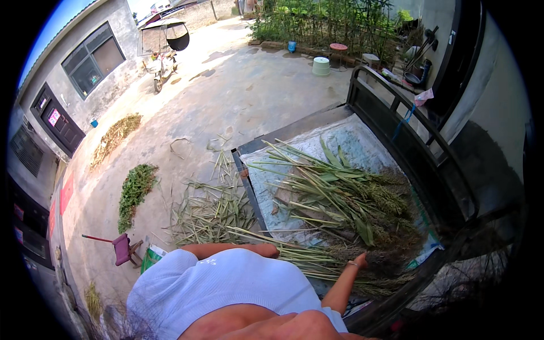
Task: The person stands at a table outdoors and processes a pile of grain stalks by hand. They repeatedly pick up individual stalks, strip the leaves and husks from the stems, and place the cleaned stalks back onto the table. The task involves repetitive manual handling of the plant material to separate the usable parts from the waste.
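Note:
My left hand point(268, 250) is curled closed at the pale cut ends of a row of long stalks point(309, 258) along the near side of a flat cargo bed. My right hand point(359, 261) rests among the dark bushy seed heads point(391, 258) of the same row; its fingers are mostly hidden there. Beyond both hands lies a bigger heap of green stalks point(323, 198), which look like sorghum, with leaves and drooping seed heads pointing right. A whitish-blue woven sheet point(357, 136) is spread under the plants.
A dark metal rail point(419, 130) borders the bed's far right side. Cut stalk pieces point(212, 212) litter the concrete left of the bed, near a green leafy pile point(136, 190) and a purple folding stool point(122, 249). Farther off stand a pale green bucket point(321, 67) and a covered scooter point(163, 68).

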`<state>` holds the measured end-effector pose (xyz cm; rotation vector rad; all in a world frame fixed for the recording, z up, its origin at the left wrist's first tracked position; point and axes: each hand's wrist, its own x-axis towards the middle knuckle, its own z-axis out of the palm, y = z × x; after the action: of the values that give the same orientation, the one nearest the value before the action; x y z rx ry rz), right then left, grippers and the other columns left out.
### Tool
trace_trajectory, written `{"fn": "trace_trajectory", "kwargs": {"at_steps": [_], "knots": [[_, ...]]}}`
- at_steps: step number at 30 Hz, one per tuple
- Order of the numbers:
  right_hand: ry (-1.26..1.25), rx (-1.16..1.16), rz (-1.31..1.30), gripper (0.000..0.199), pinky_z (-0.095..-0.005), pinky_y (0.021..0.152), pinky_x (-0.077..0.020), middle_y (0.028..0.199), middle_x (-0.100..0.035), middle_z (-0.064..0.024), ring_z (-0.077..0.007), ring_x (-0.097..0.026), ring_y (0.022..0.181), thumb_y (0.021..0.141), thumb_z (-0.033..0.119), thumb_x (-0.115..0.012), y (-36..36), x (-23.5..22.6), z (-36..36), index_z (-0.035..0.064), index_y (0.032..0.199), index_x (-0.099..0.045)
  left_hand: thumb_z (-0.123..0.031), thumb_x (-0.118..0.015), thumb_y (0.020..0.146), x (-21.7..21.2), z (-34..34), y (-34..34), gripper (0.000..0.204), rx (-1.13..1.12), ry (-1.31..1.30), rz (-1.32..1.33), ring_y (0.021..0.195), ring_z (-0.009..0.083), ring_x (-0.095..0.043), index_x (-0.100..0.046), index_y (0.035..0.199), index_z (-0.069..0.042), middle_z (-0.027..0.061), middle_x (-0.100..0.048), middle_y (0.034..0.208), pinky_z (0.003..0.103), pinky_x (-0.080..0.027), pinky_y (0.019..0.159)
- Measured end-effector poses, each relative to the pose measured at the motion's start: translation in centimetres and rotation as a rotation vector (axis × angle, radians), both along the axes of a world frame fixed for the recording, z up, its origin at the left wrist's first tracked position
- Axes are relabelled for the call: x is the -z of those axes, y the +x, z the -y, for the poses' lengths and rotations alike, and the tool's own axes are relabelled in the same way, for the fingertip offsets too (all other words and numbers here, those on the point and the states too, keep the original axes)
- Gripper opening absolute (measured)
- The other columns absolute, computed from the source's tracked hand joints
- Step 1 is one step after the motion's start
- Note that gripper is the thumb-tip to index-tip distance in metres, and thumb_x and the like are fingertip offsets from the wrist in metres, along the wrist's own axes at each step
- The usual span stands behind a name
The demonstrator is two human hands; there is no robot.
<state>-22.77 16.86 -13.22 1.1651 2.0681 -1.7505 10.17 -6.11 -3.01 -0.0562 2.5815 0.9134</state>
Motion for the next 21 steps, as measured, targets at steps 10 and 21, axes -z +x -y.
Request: {"fn": "trace_trajectory", "kwargs": {"at_steps": [10,21], "knots": [[-0.308,0.103,0.041,0.058,-0.0395,0.071,-0.0495,0.109,-0.050,-0.0166,-0.0292,-0.054,0.090,0.069,0.034,-0.068,0.6,-5.5,0.7,-0.0068,0.104,-0.048,-0.013,-0.054,0.072,-1.6,0.9,-1.0,0.013,-0.518,0.581,0.513,0.047,0.0072,-0.047,-0.065,0.073,-0.007,-0.0015,-0.055,0.058,0.023,-0.037,0.041],[-0.874,-0.065,-0.314,0.029,-0.0319,0.052,-0.0440,0.068,-0.056,-0.0020,-0.0157,-0.051,0.058,0.080,0.035,-0.056,-0.5,-1.7,0.0,0.0057,0.080,-0.057,-0.011,-0.055,0.066,5.6,4.8,2.1,0.017,-0.277,-0.236,0.560,0.058,0.0251,-0.059,-0.063,0.078,-0.002,0.0143,-0.061,0.069,0.036,-0.046,0.053]]}}
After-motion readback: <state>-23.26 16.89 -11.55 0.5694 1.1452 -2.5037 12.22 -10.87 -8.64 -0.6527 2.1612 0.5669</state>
